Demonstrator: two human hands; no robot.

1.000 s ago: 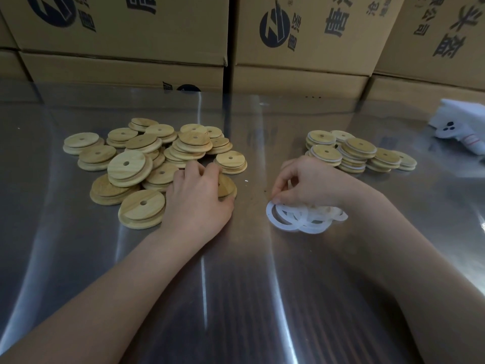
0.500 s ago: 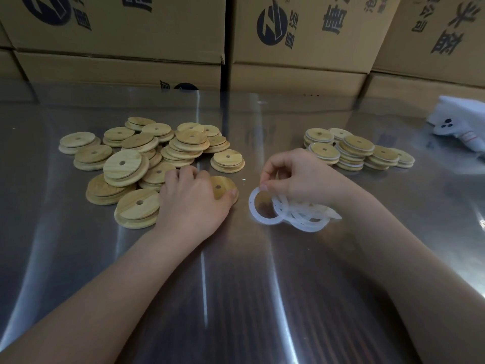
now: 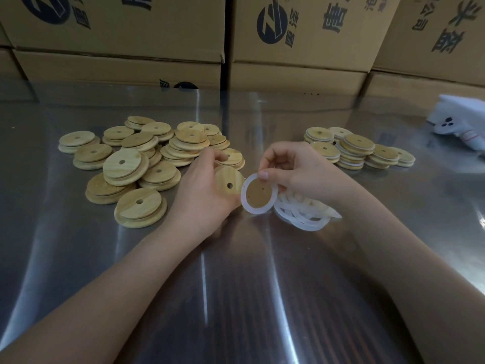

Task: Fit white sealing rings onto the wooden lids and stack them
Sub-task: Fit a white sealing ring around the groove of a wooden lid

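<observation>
Left hand [image 3: 204,195] half hides its lid [image 3: 225,177]; right hand [image 3: 296,172] pinches ring [image 3: 256,212].

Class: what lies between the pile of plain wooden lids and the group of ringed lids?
Head view: the left hand holding a lid, the right hand pinching a white ring, and a heap of loose rings.

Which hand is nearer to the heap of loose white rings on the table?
Right. The right hand is just above the heap of white rings, pinching one ring; the left hand is farther left, holding a wooden lid.
</observation>
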